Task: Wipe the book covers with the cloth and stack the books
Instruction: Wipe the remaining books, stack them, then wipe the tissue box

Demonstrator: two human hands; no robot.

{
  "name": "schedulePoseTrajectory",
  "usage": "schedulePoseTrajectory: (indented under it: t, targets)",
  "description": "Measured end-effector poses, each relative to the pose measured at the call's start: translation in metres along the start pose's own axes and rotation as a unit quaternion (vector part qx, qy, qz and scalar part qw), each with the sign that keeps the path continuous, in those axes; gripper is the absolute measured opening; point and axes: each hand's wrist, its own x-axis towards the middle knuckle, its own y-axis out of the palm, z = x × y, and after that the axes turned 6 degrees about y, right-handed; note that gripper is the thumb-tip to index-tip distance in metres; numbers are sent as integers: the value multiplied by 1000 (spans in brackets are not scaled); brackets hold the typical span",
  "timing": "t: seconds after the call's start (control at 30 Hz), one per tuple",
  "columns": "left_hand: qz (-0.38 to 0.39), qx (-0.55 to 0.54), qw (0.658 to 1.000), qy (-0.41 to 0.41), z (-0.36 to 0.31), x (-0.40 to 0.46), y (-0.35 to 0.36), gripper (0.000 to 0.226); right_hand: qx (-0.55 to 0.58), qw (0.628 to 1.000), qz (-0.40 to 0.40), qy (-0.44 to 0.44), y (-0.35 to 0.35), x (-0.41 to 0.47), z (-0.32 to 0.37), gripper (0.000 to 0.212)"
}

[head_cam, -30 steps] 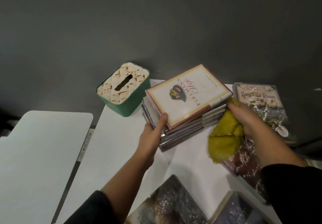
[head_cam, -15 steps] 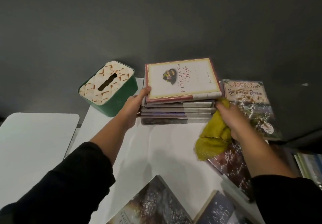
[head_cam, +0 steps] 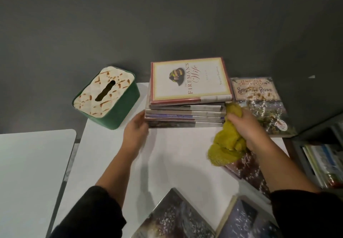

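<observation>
Left hand point(head_cam: 136, 132): fingers straight, flat against the left end of the book stack point(head_cam: 185, 115), gripping nothing. Right hand point(head_cam: 241, 124): fingers curled round the yellow cloth point(head_cam: 225, 147), knuckles at the stack's right end. Stack sits at the table's point(head_cam: 181, 154) back edge, cream-covered book point(head_cam: 190, 81) on top. Looks like squaring-up. Next, probably: pick an unstacked book, e.g. the one right of the stack point(head_cam: 259, 104), wipe, add.

yellow-green cloth point(head_cam: 227, 143), green tissue box point(head_cam: 118, 111)
</observation>
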Motion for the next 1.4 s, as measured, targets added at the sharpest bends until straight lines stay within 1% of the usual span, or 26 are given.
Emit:
schedulePoseTrajectory:
  t: [0.03,0.07,0.13,0.2,0.3,0.43,0.53,0.6,0.67,0.7,0.8,0.87,0.97,1.07,1.13,1.2,1.27,1.33,1.4]
  targets:
    - [-3,50,998,22,4,-3,4,41,-23,1000,-7,-7,3,0,-3,18]
    - [-13,88,995,38,5,-4,7,45,-55,998,-19,-12,5,1,-3,29]
    - [-40,116,990,63,7,-4,11,45,-134,990,-48,-18,11,0,-3,52]
    - [-54,133,987,73,11,1,12,42,-212,973,-86,-21,17,-1,1,68]
    - [-57,158,983,77,16,6,12,38,-270,953,-133,-22,26,-1,7,72]
    - [-60,163,981,86,18,10,12,32,-265,948,-175,-17,33,6,9,73]
    - [-58,161,981,93,19,15,10,32,-255,949,-183,-21,38,8,12,70]
    - [-53,153,982,94,20,18,7,32,-224,958,-180,-20,41,7,12,69]
    - [-42,120,988,87,21,19,2,29,-131,973,-189,-23,49,2,10,70]
    - [-36,97,991,82,22,19,-1,28,-83,974,-209,-25,54,-3,8,71]
    - [-23,70,994,75,27,19,-10,27,21,957,-289,-6,82,-22,6,66]
    - [-21,80,994,73,30,19,-11,26,85,949,-302,15,103,-33,4,64]
    - [-26,89,993,72,31,19,-11,23,159,944,-284,55,127,-39,2,66]
    - [-11,100,991,85,30,22,-12,20,205,933,-292,57,137,-34,6,66]
    - [1,116,989,96,27,26,-13,19,232,928,-282,70,147,-31,9,64]
    - [9,140,984,114,26,31,-15,19,229,936,-255,84,170,-35,12,62]
    - [18,159,977,139,28,34,-20,20,207,952,-211,75,202,-45,17,60]
    - [33,153,975,156,31,35,-26,24,206,962,-165,70,231,-50,19,58]
    - [51,124,981,141,33,35,-30,28,235,957,-144,90,238,-49,19,52]
